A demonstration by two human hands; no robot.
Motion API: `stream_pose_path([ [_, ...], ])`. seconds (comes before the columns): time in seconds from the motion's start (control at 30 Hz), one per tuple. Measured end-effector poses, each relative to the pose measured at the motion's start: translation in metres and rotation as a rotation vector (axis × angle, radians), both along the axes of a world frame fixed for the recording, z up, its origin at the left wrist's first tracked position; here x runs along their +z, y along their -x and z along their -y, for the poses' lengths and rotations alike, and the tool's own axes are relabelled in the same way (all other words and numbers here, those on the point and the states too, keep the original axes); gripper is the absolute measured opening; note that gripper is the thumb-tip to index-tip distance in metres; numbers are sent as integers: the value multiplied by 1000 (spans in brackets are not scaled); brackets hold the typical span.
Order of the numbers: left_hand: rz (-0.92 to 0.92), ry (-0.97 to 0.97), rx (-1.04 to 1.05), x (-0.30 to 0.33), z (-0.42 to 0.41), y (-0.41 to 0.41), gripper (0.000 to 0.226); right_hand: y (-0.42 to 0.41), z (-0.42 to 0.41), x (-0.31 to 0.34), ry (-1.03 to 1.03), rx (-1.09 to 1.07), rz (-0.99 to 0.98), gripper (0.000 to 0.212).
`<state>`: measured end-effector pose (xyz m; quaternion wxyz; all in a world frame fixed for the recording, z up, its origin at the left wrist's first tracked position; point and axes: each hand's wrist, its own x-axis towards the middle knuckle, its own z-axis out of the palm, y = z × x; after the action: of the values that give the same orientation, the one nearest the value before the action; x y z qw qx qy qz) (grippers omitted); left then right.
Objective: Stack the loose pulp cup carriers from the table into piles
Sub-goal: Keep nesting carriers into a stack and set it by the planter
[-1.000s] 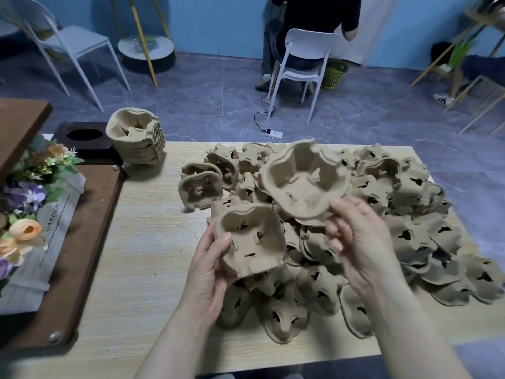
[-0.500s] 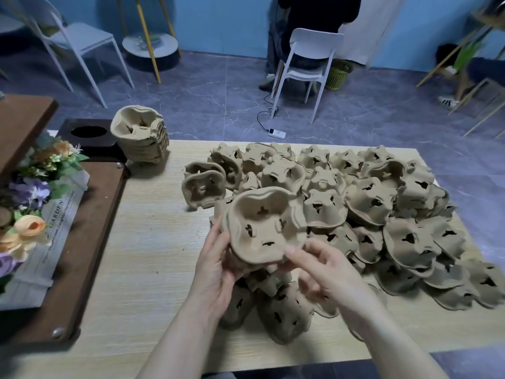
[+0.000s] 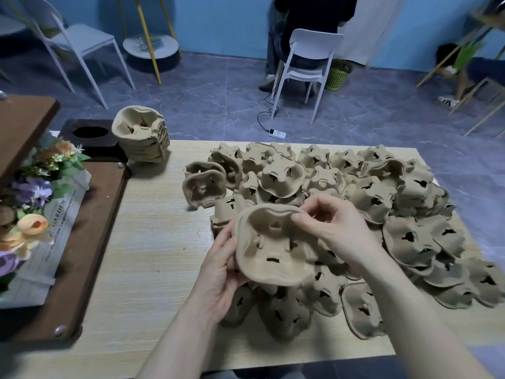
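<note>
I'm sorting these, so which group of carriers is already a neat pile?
The nested stack at the table's far left corner, beside the dark wooden board; all others lie loose and jumbled.

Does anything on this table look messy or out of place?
Yes. The loose carriers lie jumbled and overlapping, mostly upside down. The finished stack at the table's far left corner leans to one side. Nothing looks torn or spilled.

The pulp cup carriers [image 3: 377, 198] are plain tan-brown. The surface [image 3: 153, 242] is pale wood-grain. The wall [image 3: 218, 20] is blue, the chair [image 3: 308, 56] white, the floor [image 3: 218, 99] grey marbled.
</note>
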<state>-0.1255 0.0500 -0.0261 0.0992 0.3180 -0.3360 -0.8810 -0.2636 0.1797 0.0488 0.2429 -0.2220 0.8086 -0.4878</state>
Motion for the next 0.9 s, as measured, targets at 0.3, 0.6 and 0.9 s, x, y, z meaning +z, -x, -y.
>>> stream_pose_path([
  [0.3, -8, 2, 16, -2, 4, 1, 49, -25, -7, -26, 273, -402, 459, 23],
  [0.6, -35, -24, 54, 3, -5, 8, 48, -42, -8, -45, 184, -428, 152, 35],
  [0.9, -41, -64, 74, 2, -8, 7, 55, -38, -22, -39, 152, -319, 108, 42],
])
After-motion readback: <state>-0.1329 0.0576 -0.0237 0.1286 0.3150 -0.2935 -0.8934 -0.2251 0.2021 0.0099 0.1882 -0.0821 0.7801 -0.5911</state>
